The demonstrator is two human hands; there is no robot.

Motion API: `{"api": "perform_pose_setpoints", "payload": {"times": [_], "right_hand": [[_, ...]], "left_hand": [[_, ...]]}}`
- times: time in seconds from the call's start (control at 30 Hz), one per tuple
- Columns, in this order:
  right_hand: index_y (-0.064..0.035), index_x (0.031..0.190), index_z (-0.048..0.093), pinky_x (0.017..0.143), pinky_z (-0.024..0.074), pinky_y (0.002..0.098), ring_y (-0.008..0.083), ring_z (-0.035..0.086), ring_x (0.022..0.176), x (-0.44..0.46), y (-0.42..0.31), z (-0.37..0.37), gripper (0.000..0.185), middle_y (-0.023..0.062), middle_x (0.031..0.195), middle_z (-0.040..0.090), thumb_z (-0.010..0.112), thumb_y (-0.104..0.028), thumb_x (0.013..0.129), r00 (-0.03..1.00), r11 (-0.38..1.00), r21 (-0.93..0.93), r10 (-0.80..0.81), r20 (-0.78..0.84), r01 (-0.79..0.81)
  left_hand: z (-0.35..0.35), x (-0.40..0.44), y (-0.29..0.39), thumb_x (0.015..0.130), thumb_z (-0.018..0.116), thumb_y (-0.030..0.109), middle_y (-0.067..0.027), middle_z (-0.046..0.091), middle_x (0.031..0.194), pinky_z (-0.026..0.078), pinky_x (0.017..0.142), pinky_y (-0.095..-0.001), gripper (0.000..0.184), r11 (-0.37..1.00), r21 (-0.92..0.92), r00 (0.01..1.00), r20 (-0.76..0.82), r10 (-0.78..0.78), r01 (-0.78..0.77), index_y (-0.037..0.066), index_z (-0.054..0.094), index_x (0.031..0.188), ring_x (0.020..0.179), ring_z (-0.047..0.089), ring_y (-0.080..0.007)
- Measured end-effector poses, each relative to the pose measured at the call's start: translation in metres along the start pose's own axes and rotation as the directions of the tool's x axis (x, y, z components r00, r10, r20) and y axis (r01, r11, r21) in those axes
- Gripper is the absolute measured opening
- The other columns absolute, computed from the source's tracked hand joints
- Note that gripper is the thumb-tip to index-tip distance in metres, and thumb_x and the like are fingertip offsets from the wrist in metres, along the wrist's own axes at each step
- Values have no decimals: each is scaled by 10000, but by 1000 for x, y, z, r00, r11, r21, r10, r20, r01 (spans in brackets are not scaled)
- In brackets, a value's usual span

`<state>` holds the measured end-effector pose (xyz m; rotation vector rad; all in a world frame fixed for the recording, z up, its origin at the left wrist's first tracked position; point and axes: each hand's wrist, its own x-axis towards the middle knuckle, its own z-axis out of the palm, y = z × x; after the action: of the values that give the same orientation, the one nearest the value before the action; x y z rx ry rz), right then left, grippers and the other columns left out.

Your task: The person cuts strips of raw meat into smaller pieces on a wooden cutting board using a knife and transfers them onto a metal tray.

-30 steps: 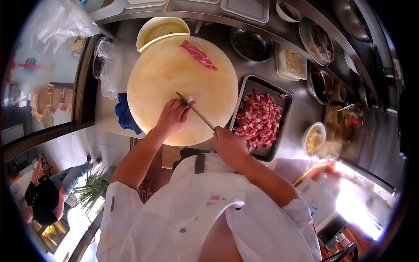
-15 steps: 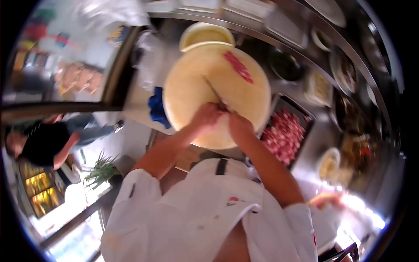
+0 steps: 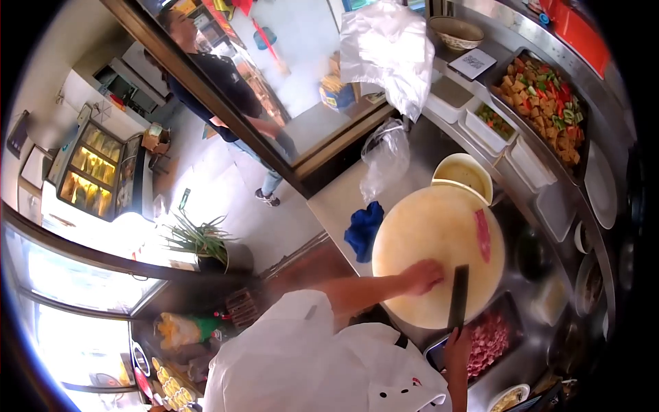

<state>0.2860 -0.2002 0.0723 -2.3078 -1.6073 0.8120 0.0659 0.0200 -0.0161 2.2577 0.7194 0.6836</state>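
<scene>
My right hand point(image 3: 458, 345) is closed around the handle of a cleaver point(image 3: 459, 295), whose dark blade reaches over the near right part of a round cutting board point(image 3: 419, 230). Above the same board, my left hand point(image 3: 423, 276) has its fingers curled together; whatever may be in them is hidden. A strip of red meat point(image 3: 483, 237) lies toward the board's far right side. Just beyond the right hand, a metal tray holds diced raw meat point(image 3: 489, 343). A blue cloth point(image 3: 364, 231) sits by the board's left edge.
Behind the board stands a cream tub point(image 3: 464, 173). Clear plastic bags point(image 3: 386, 161) are at the counter's back. A shelf on the right carries white containers point(image 3: 489, 129) and a tray of mixed chopped food point(image 3: 542, 103). A person point(image 3: 220, 89) stands beyond the window frame.
My view has swung to the left. The hands, close together at the cleaver before, are now apart: the right holds it near the meat tray and the left is over the board.
</scene>
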Motion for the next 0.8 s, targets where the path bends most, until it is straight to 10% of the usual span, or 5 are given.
{"api": "perform_pose_setpoints", "payload": {"times": [0.17,0.27,0.8], "right_hand": [[-40,1135,638,762,576,583,491,705,906,11,-17,-7,227,257,993,726,576,-244,1057,996,993,-115,8,-94,-19],[-55,1051,625,732,579,574,482,718,832,6,-37,-18,144,260,918,723,586,-193,1037,996,991,-127,18,-91,-30],[-48,1033,586,669,603,520,377,741,751,2,-81,-30,202,158,857,715,560,-244,1074,997,998,-59,9,81,-5]], "left_hand": [[5,-2,-17,995,670,146,-184,666,1084,537,968,-498,126,998,-31,990,132,54,-51,81,714,1094,1106,634,-412],[-39,-2,2,912,806,137,-103,749,1090,554,972,-464,262,955,22,949,-112,296,-295,109,736,1163,1074,687,-324],[-38,6,23,895,760,79,-104,709,1097,548,877,-467,344,984,52,985,17,172,-173,83,722,1237,1011,666,-340]]}}
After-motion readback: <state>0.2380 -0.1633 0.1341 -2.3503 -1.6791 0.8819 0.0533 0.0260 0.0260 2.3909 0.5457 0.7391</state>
